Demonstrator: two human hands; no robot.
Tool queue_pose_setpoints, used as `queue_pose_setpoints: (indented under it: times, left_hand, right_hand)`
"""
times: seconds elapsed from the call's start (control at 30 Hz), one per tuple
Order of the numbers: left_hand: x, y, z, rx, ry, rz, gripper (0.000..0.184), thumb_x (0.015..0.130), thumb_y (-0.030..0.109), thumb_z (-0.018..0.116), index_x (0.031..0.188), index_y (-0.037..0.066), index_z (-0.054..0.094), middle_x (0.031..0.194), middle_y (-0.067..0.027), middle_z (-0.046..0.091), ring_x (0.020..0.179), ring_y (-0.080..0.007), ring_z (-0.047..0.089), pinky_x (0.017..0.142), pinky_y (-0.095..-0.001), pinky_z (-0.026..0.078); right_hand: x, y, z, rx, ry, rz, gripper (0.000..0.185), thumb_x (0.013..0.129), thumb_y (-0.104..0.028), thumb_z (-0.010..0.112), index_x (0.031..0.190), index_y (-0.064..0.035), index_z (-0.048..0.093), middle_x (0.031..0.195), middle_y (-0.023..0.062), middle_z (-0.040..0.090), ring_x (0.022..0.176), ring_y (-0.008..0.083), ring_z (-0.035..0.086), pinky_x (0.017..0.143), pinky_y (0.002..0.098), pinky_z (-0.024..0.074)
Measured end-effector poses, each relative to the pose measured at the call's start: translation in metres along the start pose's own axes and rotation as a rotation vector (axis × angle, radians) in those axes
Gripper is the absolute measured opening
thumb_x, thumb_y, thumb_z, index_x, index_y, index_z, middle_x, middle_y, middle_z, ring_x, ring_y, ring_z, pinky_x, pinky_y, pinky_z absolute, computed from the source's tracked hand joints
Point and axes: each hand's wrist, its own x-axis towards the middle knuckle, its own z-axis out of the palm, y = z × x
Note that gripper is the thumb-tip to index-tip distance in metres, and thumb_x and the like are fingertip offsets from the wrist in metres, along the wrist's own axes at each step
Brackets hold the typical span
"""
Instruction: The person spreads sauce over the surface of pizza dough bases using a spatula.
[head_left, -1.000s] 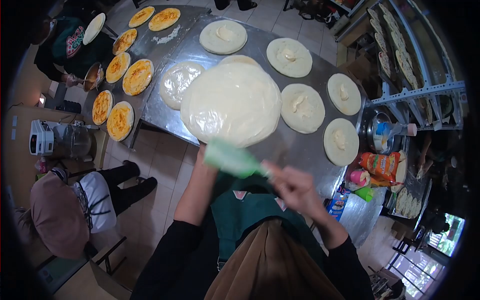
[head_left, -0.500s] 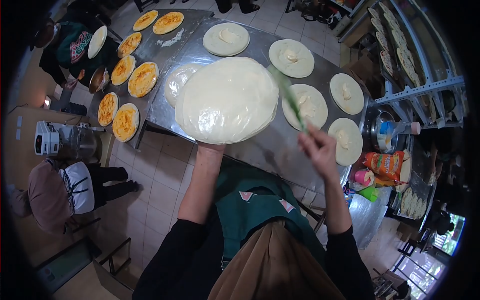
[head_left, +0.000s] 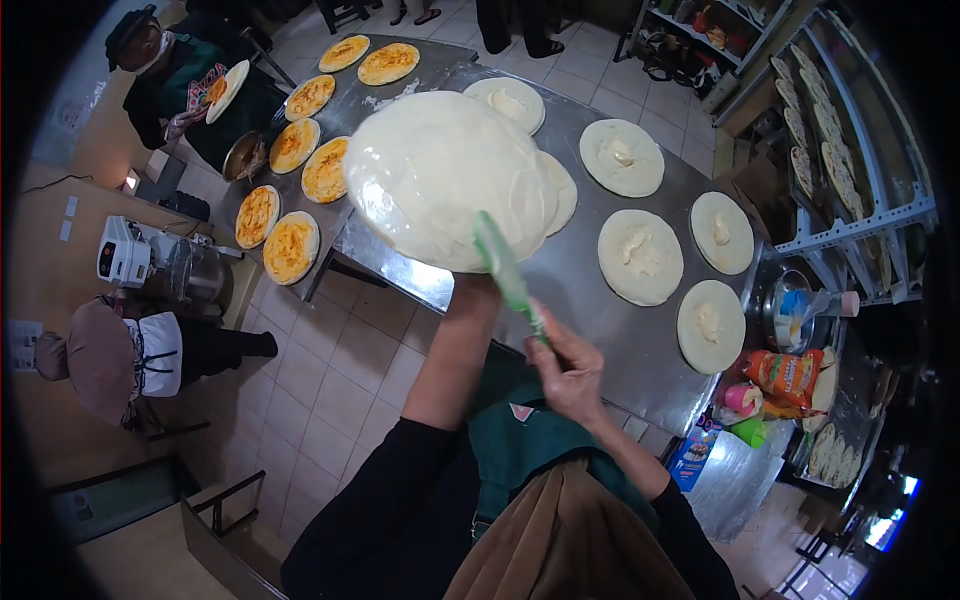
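Observation:
A large pale dough round [head_left: 440,180], glossy with a creamy spread, rests raised on my left hand [head_left: 477,284]. The fingers of that hand are hidden under the dough; only the wrist end shows. My right hand [head_left: 570,372] is closed around the handle of a green spatula [head_left: 503,262]. The spatula's blade, slightly blurred, lies over the near right edge of the round. Another dough round [head_left: 562,195] on the table is partly covered by the raised one. Close by on the right, a dough round [head_left: 640,257] carries a dollop of cream in its middle.
Several more cream-topped rounds [head_left: 622,158] lie on the metal table [head_left: 600,325]. Orange-sauced rounds [head_left: 291,248] cover a table at the left. A co-worker [head_left: 215,95] there holds a round. A rack [head_left: 850,232] and an orange packet [head_left: 785,375] stand at the right.
My right hand has brought the spatula left and nearer, from the round's far right edge to its near edge. The view has shifted; my left hand still holds up the round.

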Motion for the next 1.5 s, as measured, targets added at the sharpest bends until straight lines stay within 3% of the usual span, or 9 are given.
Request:
queue_pose_setpoints:
  times: [0.23,0.37,0.53,0.67,0.77,1.03,1.2,1.33,1.5]
  left_hand:
    - [-0.008,0.006,-0.009,0.085,0.013,0.011,0.067,0.090,0.055,0.045,0.140,0.012,0.035,0.138,-0.0121,0.043,0.126,-0.0308,0.044,0.104,-0.0491,0.038]
    - [-0.014,0.011,-0.020,0.149,0.039,0.030,0.067,0.090,0.055,0.045,0.140,0.012,0.035,0.138,-0.0121,0.044,0.125,-0.0305,0.045,0.104,-0.0487,0.038]
    - [-0.026,0.013,-0.045,0.343,0.080,0.073,0.067,0.090,0.056,0.045,0.140,0.012,0.035,0.138,-0.0120,0.044,0.125,-0.0301,0.045,0.104,-0.0482,0.038]
    - [-0.034,0.010,-0.072,0.649,0.100,0.154,0.068,0.089,0.056,0.046,0.140,0.012,0.035,0.138,-0.0120,0.044,0.125,-0.0298,0.046,0.105,-0.0478,0.038]
    - [-0.043,0.004,-0.088,0.810,0.114,0.186,0.068,0.089,0.056,0.046,0.140,0.012,0.035,0.138,-0.0120,0.044,0.124,-0.0296,0.046,0.105,-0.0475,0.038]
    - [-0.053,0.001,-0.045,0.257,-0.004,-0.221,0.075,0.088,0.056,0.050,0.145,0.013,0.026,0.145,-0.0084,0.036,0.128,-0.0262,0.044,0.104,-0.0460,0.040]
    - [-0.050,-0.006,-0.046,0.215,0.051,-0.506,0.069,0.089,0.053,0.049,0.142,0.012,0.032,0.140,-0.0094,0.043,0.122,-0.0258,0.049,0.101,-0.0464,0.043]
    - [-0.053,-0.008,-0.064,0.148,0.230,-0.719,0.065,0.090,0.051,0.049,0.139,0.010,0.037,0.135,-0.0103,0.048,0.117,-0.0255,0.054,0.099,-0.0467,0.046]
    - [-0.057,-0.007,-0.094,-0.013,0.258,-0.811,0.054,0.092,0.044,0.049,0.133,0.008,0.047,0.124,-0.0121,0.057,0.106,-0.0253,0.061,0.092,-0.0472,0.051]
  right_hand:
    - [0.020,-0.041,0.009,0.150,-0.333,0.067,0.040,0.086,0.003,0.059,0.126,-0.0030,0.057,0.100,0.0082,0.067,0.072,0.0063,0.054,0.069,0.0229,0.0467]
    - [0.025,-0.032,0.006,0.145,-0.174,0.073,0.042,0.087,0.002,0.058,0.128,-0.0063,0.056,0.103,0.0061,0.066,0.071,0.0056,0.054,0.066,0.0218,0.0476]
    - [0.011,-0.033,0.020,0.219,-0.490,0.041,0.041,0.091,-0.004,0.057,0.131,-0.0074,0.052,0.085,0.0022,0.064,0.066,0.0055,0.053,0.059,0.0215,0.0459]
    - [0.033,-0.045,-0.003,0.501,-0.509,0.553,0.040,0.096,-0.012,0.049,0.135,-0.0035,0.046,0.071,0.0041,0.060,0.050,0.0023,0.043,0.048,0.0161,0.0350]
    - [0.039,-0.032,-0.029,0.686,-0.422,0.563,0.044,0.098,-0.022,0.047,0.136,-0.0011,0.042,0.068,0.0054,0.058,0.042,0.0013,0.035,0.041,0.0153,0.0278]
    - [0.086,-0.074,-0.090,-0.098,-0.373,0.419,0.036,0.097,-0.020,0.047,0.130,-0.0050,0.052,0.066,-0.0001,0.059,0.043,-0.0003,0.034,0.041,0.0163,0.0255]
    - [0.130,-0.109,-0.066,-0.738,-0.630,0.139,0.032,0.088,-0.011,0.053,0.118,-0.0049,0.062,0.065,0.0163,0.060,0.060,0.0258,0.061,0.063,0.0365,0.0465]
    - [0.154,-0.112,-0.047,-1.089,-0.731,-0.102,0.026,0.084,-0.008,0.054,0.106,-0.0040,0.067,0.077,0.0224,0.064,0.075,0.0367,0.064,0.068,0.0433,0.0496]
    - [0.151,-0.093,-0.032,-1.388,-0.916,-0.162,0.030,0.087,-0.010,0.052,0.113,-0.0098,0.064,0.075,0.0186,0.064,0.071,0.0342,0.063,0.066,0.0430,0.0505]
